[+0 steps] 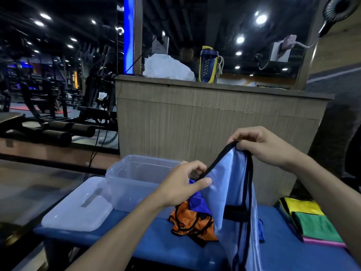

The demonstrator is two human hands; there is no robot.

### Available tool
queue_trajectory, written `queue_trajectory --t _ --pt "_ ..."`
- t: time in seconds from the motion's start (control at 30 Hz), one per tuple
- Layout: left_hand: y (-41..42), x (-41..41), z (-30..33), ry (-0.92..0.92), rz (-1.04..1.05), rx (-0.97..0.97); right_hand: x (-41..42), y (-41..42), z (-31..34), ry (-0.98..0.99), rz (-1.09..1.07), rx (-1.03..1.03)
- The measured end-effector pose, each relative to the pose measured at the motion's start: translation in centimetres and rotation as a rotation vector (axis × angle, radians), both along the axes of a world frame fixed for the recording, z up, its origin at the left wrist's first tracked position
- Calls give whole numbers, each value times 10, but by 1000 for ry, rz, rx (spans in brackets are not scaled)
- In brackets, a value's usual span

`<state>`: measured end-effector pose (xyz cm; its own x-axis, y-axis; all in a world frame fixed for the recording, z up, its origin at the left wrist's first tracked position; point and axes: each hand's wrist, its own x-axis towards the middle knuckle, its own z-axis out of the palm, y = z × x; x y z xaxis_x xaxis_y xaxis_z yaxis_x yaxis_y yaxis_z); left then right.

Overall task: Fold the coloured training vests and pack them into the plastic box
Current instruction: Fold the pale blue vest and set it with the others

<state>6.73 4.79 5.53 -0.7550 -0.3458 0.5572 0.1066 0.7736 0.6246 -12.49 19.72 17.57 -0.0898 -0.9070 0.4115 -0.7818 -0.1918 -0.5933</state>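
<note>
A light blue vest (232,194) with black trim hangs in the air above the blue bench (160,249). My right hand (267,147) pinches its top strap. My left hand (183,184) pinches the black edge lower down on the left. Under the hanging vest lie a crumpled orange vest (190,222) and a dark blue vest (196,198). The clear plastic box (134,180) stands with nothing in it at the bench's back left. Its lid (78,206) lies flat in front of it.
Folded yellow (300,206), green (316,225) and pink (320,241) vests are stacked at the bench's right end. A wooden counter (214,118) rises behind, carrying a white cloth (166,65) and a blue bottle (208,64). Gym machines (54,114) fill the left.
</note>
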Motion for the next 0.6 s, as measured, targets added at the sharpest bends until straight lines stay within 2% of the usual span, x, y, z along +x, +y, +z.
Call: queue_trajectory --t 0.17,0.33,0.5,0.6 --pt "-11 9 8 -58 49 -130 -9 3 0 -60 -38 -30" --pt "-17 32 68 16 158 -283 -25 5 -13 -235 -94 -43" --pt "-10 38 136 -135 348 -611 -36 14 -24 -498 -3 -15" --pt "-1 36 156 -305 537 -802 -42 18 -28 -552 84 58"
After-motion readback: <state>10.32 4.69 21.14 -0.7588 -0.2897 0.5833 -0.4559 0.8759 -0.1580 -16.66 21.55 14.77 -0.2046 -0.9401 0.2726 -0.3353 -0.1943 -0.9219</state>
